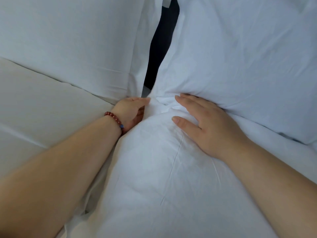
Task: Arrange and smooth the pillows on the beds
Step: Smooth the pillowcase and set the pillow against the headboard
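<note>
A plump white pillow (pixel 168 177) lies in front of me, its far corner bunched between my hands. My left hand (pixel 132 110), with a red bead bracelet at the wrist, holds that corner from the left side, thumb on top and fingers tucked under the fabric. My right hand (pixel 205 124) lies flat on top of the pillow with straight fingers pressing near the corner. Behind it a second white pillow (pixel 240 57) leans at the right. A third white pillow (pixel 72 40) lies at the back left.
A dark headboard (pixel 163 43) shows in the narrow gap between the two rear pillows. The off-white bed sheet (pixel 42 109) stretches out at the left with a few creases.
</note>
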